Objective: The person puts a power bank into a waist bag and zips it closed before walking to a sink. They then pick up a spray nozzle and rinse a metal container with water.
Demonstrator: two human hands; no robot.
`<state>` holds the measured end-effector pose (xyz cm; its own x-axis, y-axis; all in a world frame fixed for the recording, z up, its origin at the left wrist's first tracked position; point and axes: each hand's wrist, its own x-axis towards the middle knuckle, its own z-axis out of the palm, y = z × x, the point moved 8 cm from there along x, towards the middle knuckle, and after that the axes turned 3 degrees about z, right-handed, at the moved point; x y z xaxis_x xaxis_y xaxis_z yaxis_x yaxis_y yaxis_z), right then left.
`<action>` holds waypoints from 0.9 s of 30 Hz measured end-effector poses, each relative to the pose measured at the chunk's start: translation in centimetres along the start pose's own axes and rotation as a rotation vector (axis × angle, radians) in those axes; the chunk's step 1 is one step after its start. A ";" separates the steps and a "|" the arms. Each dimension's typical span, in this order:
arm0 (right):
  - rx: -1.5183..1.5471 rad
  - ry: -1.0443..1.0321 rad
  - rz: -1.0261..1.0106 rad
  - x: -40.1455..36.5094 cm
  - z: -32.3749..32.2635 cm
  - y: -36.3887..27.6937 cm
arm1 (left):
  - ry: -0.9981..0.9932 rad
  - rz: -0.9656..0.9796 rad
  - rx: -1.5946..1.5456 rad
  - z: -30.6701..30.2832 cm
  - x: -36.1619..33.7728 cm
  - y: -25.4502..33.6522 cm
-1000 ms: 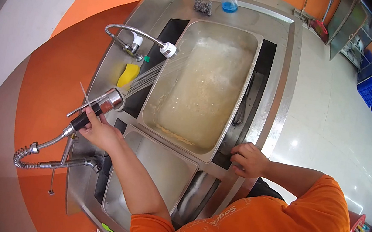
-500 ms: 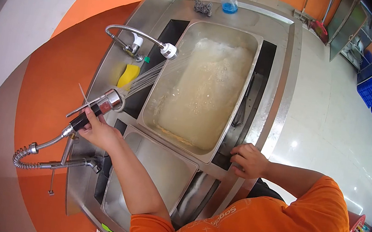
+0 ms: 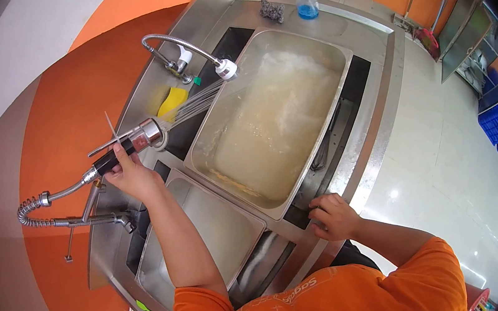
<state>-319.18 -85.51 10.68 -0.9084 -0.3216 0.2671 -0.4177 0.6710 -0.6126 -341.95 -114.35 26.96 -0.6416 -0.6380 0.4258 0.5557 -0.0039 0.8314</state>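
My left hand is closed around the black grip of a chrome spray nozzle, with its lever beside my thumb. Water streams from the nozzle into a deep steel pan of cloudy, pale brown water with white foam at the far end. My right hand rests at the sink's near edge, right of the pan, its fingers loosely bent and apart with nothing in them. A second steel pan holding cloudy water stands nearer to me, partly behind my left forearm.
A flexible faucet with a white head reaches over the pan. A yellow sponge lies on the left ledge. At the back stand a steel scourer and a bottle of blue liquid. A whisk lies beside the pan.
Foam in the large pan has thinned and shifted toward the far end as the spray keeps running. Both my hands stay in nearly the same place.
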 end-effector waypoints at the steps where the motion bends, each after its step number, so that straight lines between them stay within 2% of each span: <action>1: 0.000 0.000 0.000 0.0 0.0 0.0 | 0.000 0.000 0.000 0.0 0.1 -0.1; 13: 0.008 -0.002 -0.003 0.1 -0.2 -0.2 | -0.010 -0.046 0.013 -0.2 -0.7 0.1; 27: -0.002 -0.006 -0.008 0.2 -0.1 -0.2 | -0.122 -0.111 -0.032 -0.8 -0.9 0.0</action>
<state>-319.31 -85.69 10.96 -0.9050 -0.3308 0.2676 -0.4249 0.6696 -0.6092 -340.98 -114.41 26.26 -0.7582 -0.5340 0.3741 0.4932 -0.0944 0.8648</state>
